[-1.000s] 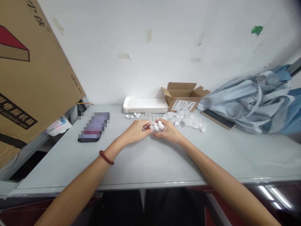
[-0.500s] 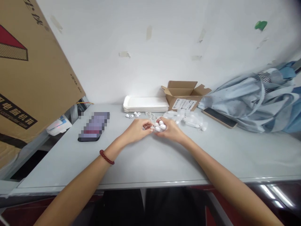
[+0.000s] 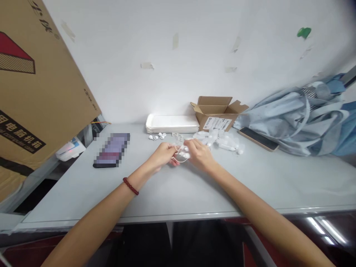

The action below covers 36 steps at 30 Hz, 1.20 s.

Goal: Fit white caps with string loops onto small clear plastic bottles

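In front of me, my left hand [image 3: 164,154] pinches a thin white cord, which loops down between the two hands. My right hand [image 3: 200,152] is closed around a small bundle of white rounded pieces [image 3: 185,152] on that cord. The fingers partly cover the bundle, so its exact kind is unclear. Just beyond the hands lies a loose tangle of white cord [image 3: 177,137]. Several small white rounded pieces [image 3: 160,136] rest on the table to the left of it. Beyond my right hand is a heap of clear plastic bags [image 3: 219,138], some with white pieces inside.
A stack of white trays [image 3: 172,123] and an open cardboard box [image 3: 218,115] stand by the wall. One phone [image 3: 112,150] lies left, another phone [image 3: 258,139] right, beside a light-blue cloth bag [image 3: 292,118]. A large carton [image 3: 50,81] leans at left.
My right hand has turned over, its back now covering more of the white pieces. The cord loop between the hands hangs more openly. Both hands remain in nearly the same place.
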Each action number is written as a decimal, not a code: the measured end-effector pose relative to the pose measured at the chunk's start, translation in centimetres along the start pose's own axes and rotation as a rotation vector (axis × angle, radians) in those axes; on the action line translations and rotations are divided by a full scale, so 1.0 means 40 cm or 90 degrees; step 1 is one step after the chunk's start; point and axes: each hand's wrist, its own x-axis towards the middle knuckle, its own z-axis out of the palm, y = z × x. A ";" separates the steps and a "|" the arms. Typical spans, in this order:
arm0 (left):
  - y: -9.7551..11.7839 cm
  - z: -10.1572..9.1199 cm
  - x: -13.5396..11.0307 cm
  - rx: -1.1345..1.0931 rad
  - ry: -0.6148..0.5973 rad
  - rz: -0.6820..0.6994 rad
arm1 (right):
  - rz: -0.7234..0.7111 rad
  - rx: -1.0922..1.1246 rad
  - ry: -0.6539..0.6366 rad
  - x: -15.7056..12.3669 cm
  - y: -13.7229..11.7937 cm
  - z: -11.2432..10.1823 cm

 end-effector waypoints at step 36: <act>0.020 -0.023 -0.013 0.054 0.044 0.071 | -0.012 0.049 0.050 -0.011 0.018 0.014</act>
